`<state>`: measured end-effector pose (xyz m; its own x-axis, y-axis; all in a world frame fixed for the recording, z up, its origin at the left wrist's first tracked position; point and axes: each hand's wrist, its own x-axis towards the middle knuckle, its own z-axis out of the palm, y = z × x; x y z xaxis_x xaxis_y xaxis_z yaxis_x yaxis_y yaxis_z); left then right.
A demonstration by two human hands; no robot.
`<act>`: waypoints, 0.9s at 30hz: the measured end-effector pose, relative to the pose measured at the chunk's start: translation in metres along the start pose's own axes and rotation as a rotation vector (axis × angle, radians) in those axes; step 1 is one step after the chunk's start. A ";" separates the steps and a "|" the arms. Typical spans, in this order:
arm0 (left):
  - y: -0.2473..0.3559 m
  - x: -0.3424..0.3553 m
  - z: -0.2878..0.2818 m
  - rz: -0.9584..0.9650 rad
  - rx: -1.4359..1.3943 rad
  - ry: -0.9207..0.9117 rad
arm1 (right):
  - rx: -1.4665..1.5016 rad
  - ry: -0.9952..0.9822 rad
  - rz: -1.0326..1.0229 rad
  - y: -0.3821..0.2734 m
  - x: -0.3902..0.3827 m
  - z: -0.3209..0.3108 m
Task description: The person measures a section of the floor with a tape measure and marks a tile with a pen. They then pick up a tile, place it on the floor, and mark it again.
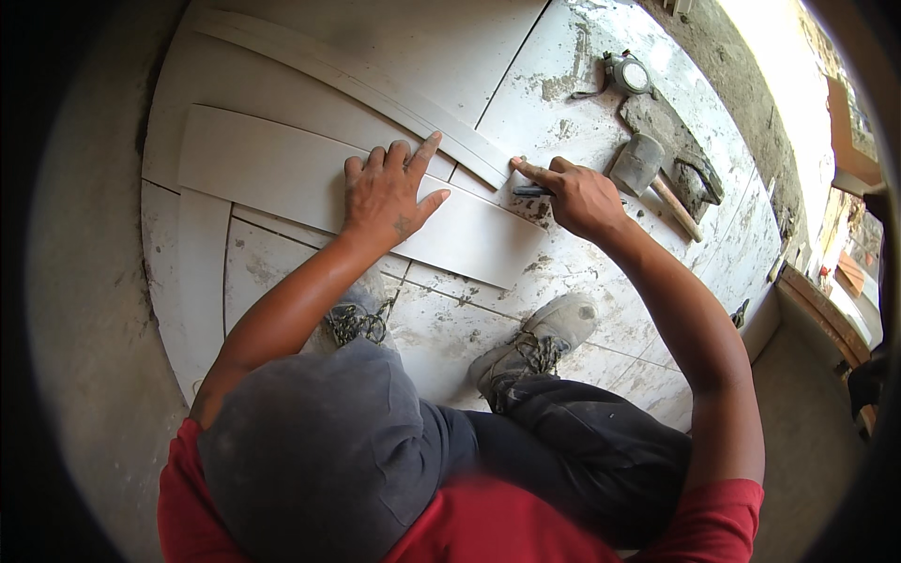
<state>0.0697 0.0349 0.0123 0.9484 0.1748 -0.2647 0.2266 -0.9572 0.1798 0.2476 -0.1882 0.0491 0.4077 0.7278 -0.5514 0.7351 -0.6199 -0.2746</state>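
Note:
My left hand [387, 192] lies with fingers spread on a wide white tile strip [272, 164]. Its index fingertip reaches the edge of a narrower white strip [347, 89], which runs diagonally just beyond. To the right, my right hand [587, 202] is closed around a dark, pen-like tool [532, 190] whose tip points left. The index finger of that hand stretches out to the near right end of the narrow strip. Whether it presses on the strip or on the floor beside it, I cannot tell.
A grey-headed mallet [638, 164] with a wooden handle lies right of my right hand. Beyond it are a mortar-caked trowel [668, 127] and a round-faced tool [629, 73], perhaps a tape measure. Dried mortar spots the white tiled floor [441, 328]. My shoes [554, 328] stand nearby.

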 end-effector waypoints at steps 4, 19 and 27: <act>-0.005 0.001 -0.001 -0.003 -0.002 0.009 | -0.018 -0.004 0.000 0.001 0.001 0.001; -0.016 0.003 -0.005 -0.045 0.003 -0.009 | -0.017 -0.010 -0.008 0.001 0.000 0.002; -0.026 0.004 -0.005 -0.062 0.049 0.009 | -0.028 0.001 -0.007 0.000 -0.001 0.003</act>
<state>0.0691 0.0613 0.0113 0.9347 0.2360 -0.2658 0.2742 -0.9546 0.1166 0.2458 -0.1896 0.0475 0.4035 0.7322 -0.5487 0.7528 -0.6065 -0.2558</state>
